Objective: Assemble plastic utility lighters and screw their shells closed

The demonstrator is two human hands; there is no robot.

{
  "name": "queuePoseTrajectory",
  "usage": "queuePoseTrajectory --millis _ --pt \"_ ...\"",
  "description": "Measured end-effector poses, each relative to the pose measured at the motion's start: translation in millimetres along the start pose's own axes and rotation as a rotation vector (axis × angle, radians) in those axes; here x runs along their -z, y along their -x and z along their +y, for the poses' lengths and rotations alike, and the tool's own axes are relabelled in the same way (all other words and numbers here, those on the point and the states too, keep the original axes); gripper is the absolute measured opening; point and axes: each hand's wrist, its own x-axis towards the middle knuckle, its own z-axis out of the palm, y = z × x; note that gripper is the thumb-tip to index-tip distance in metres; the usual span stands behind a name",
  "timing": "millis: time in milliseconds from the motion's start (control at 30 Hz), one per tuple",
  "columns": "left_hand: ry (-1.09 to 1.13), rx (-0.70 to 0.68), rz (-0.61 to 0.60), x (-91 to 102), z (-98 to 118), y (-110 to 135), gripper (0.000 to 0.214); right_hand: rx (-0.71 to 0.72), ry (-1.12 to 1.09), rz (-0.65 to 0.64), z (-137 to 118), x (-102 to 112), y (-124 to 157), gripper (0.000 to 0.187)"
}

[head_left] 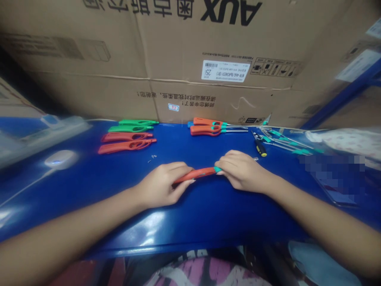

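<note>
Between my two hands, above the blue table, is an orange-red gas lighter (201, 173) with a teal piece at its right end. My left hand (166, 182) is closed around the lighter's handle, thumb below and fingers above. At the teal end, my right hand (239, 171) grips with its fingers pressed together; it covers whatever lies beyond. Several small screws (152, 158) lie past my left hand. Beyond my right hand rests a black and yellow screwdriver (260, 147).
Red lighter bodies (127, 146) and green ones (133, 128) lie at the back left of the blue table (143, 234). Orange lighters with metal tubes (208, 129) lie back centre, loose tubes with teal parts (282, 140) to the right. A large carton (166, 51) stands behind.
</note>
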Motion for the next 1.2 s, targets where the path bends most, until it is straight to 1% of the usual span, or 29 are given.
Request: queuePoseTrajectory --millis 100,167,233,333,400,567,633,667,767,833,933,1033,1133,1200 --pt "-0.015 -0.022 0.035 -0.5 3 1 0.023 -0.02 0.016 0.014 -3 2 0 0.018" --pt "0.02 0.021 0.051 -1.0 5 -1 0.02 -0.014 0.038 0.058 -4 2 0 0.018" --pt "0.082 0.094 0.047 -1.7 5 -3 0.017 0.002 0.063 0.091 -3 1 1 0.018" --pt "0.141 0.145 0.033 -2.8 5 -4 0.017 0.019 0.085 0.102 -3 -1 1 0.018" --pt "0.125 0.122 0.027 -3.2 4 -3 0.018 0.019 0.084 0.095 -3 -2 2 0.019" --pt "0.003 0.021 0.004 -0.6 0 -2 0.024 0.006 0.072 0.07 -4 -2 2 0.016" --pt "-0.061 0.018 -0.017 1.9 -1 -4 0.026 -0.039 0.04 0.021 -2 -1 2 0.016" --pt "-0.096 0.033 -0.025 3.3 -1 -6 0.027 -0.088 0.01 -0.011 0 -1 2 0.015" --pt "-0.169 0.119 -0.029 6.9 -2 -10 0.035 -0.271 -0.1 -0.072 8 1 4 0.01" --pt "-0.154 0.183 -0.017 8.1 -4 -12 0.042 -0.346 -0.124 -0.08 14 3 6 0.006" --pt "-0.063 0.247 -0.015 7.6 -8 -13 0.035 -0.387 -0.143 -0.094 18 5 8 0.011" --pt "0.009 0.25 -0.019 5.7 -12 -13 0.03 -0.374 -0.241 -0.129 17 7 7 0.019" --pt "0.045 0.261 -0.008 4.7 -11 -13 0.027 -0.365 -0.32 -0.152 13 5 5 0.017" --pt "0.063 0.277 -0.009 4.7 -9 -13 0.026 -0.39 -0.344 -0.136 11 2 5 0.015"
